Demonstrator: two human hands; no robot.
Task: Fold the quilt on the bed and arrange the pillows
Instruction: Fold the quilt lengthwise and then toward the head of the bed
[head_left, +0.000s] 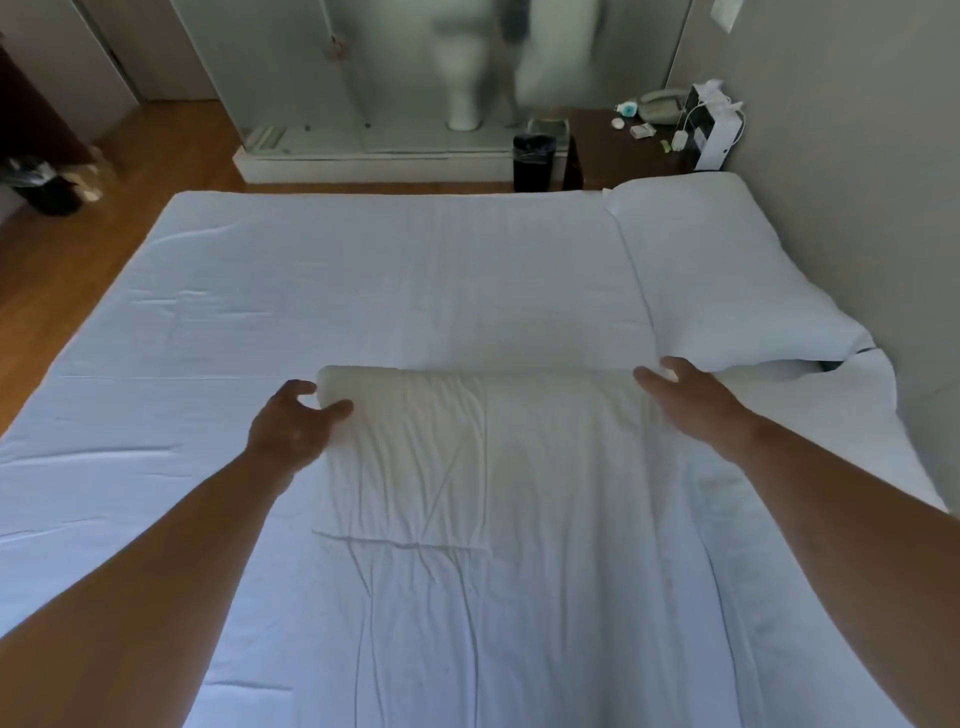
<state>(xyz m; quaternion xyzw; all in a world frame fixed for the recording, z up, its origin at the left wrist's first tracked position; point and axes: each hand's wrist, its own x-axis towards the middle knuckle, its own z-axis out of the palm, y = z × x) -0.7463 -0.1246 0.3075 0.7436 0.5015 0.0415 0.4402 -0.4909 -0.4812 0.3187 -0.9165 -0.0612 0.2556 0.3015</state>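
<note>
A white pillow (467, 447) lies near the middle of the bed (260, 312), its long axis running left to right. The pillowcase is soft woven cloth, creased in fine diagonal wrinkles, with a rounded, plump far edge and a flatter near edge that ends in a visible hem line. The fabric shows a faint cream tint against the cooler white sheet beneath it.

The left hand (293, 423) is at the pillow's left end, fingers spread and loosely curled, thumb touching the rounded corner; it grips nothing. The right hand (680, 389) rests palm down on the pillow's right end, fingers extended and open, holding nothing.

A second pillow (727, 280), smooth and elongated, lies along the right side of the bed against the grey wall (857, 208). The sheet is flat with shallow linear creases.

Beyond the bed stand a dark cylindrical waste bin (534, 162), a dark wooden nightstand (623, 153) carrying a telephone (662, 104) and a white box (719, 137), and a frosted glass partition (322, 78). The floor (78, 260) is wood plank.
</note>
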